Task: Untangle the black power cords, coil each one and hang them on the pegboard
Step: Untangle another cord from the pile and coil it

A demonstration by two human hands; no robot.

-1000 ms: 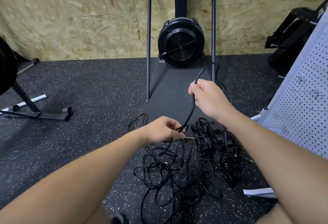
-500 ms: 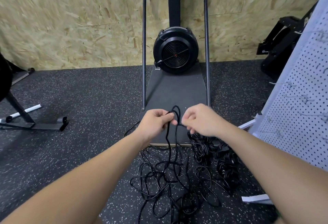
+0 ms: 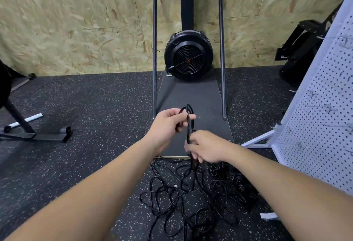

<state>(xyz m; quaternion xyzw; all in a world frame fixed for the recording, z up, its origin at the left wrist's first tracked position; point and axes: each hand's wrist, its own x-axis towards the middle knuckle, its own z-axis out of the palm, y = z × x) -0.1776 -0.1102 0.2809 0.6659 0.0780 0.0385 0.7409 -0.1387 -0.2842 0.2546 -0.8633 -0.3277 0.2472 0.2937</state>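
Note:
My left hand [image 3: 169, 126] grips the top of a small coil of black power cord [image 3: 189, 124], whose loops stick up above my fingers. My right hand [image 3: 205, 148] holds the same cord just below, where it runs down toward the floor. A loose tangle of black cords [image 3: 181, 200] lies on the speckled rubber floor under my arms. Several tighter bundles of cord [image 3: 240, 181] lie to its right. The white pegboard [image 3: 322, 118] with wire hooks stands at the right edge.
A black fan machine [image 3: 188, 55] on a dark platform [image 3: 189, 95] with a metal frame stands straight ahead against the chipboard wall. A black stand with a white bar [image 3: 28, 132] is at the left. Black equipment [image 3: 298, 50] sits at the far right.
My right hand came down from its raised position, met my left hand, then dropped below it along the cord. The coil in my left hand gained loops. The view tilted up.

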